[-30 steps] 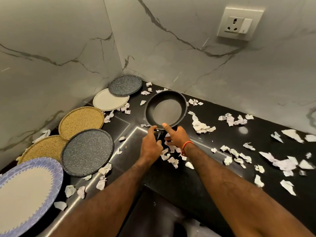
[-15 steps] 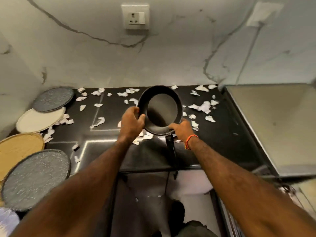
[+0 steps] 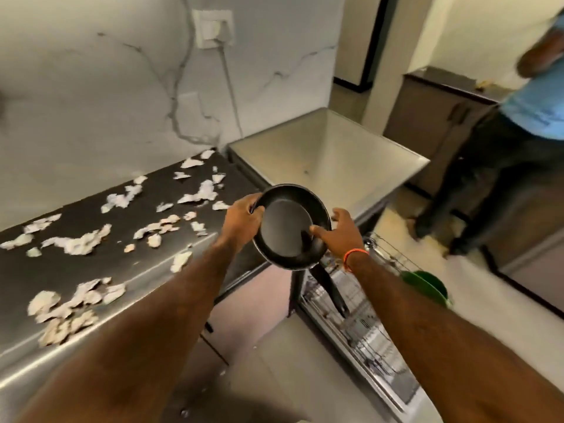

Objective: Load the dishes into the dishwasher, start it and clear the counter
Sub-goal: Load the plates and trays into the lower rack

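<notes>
You hold a small black frying pan (image 3: 288, 232) in the air between the tabletop (image 3: 100, 264) and the pulled-out dishwasher rack (image 3: 363, 325), tilted so its inside faces you and its handle (image 3: 331, 290) hangs down toward the rack. Your left hand (image 3: 242, 219) curls round the left rim. Your right hand (image 3: 343, 235) takes the right rim, thumb laid on the inner wall, the fingers spread behind the edge; how far they wrap the back of it is hidden.

Judge the pan as stiff and fairly light for its size, with most of the weight in the bowl, so it wants to swing handle-down as it does now. The coated inside looks smooth and likely slick, and the thin rim gives little to press on; a two-handed rim grip works for carrying but not for placing. To lower it between the rack wires, the long handle looks like the surer place to take hold, with one hand steadying the rim. It will not break, but it can knock the wires or the green dish (image 3: 425, 285) in the rack.

Torn paper scraps (image 3: 76, 242) litter the tabletop, left for later. Another person (image 3: 515, 126) stands beyond the rack.
</notes>
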Demonstrator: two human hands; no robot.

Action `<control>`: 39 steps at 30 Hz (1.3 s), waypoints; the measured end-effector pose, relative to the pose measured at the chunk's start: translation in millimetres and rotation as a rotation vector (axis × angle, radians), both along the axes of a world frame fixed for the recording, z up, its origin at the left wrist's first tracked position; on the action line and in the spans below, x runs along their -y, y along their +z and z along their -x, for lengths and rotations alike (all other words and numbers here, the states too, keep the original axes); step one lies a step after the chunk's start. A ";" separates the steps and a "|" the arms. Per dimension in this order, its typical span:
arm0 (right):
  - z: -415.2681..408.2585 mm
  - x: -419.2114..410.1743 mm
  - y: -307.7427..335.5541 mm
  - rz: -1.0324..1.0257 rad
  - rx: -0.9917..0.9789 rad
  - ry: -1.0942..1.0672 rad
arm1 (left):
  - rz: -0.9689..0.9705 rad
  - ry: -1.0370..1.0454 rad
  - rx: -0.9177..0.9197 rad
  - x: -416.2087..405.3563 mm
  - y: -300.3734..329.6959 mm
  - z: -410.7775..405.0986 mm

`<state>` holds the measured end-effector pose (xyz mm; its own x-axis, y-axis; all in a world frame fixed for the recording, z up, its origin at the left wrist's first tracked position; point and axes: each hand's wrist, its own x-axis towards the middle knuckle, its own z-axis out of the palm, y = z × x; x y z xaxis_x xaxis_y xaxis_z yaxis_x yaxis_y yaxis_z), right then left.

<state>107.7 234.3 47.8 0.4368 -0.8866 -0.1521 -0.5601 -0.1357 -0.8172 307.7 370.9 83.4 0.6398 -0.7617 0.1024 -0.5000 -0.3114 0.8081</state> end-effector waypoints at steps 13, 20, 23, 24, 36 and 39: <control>215.5 39.3 -6.7 -0.072 -0.274 0.256 | -0.226 -0.397 0.102 189.1 -3.2 233.3; 263.6 52.1 -31.5 0.055 -0.324 -0.086 | -0.250 -0.470 -0.147 236.6 -26.5 298.7; 287.3 61.8 -39.4 -0.103 -0.057 -0.279 | -0.257 -0.513 -0.257 256.5 -39.7 318.0; 294.3 63.1 -38.2 -0.156 0.030 -0.304 | -0.266 -0.518 -0.222 259.5 -40.1 322.2; 308.3 97.9 -73.5 -0.006 -0.252 -0.480 | -0.857 -0.426 -0.928 294.6 -109.7 267.3; 294.1 103.3 -90.4 -0.192 0.136 -0.966 | -0.835 -0.363 -1.019 289.7 -147.1 280.0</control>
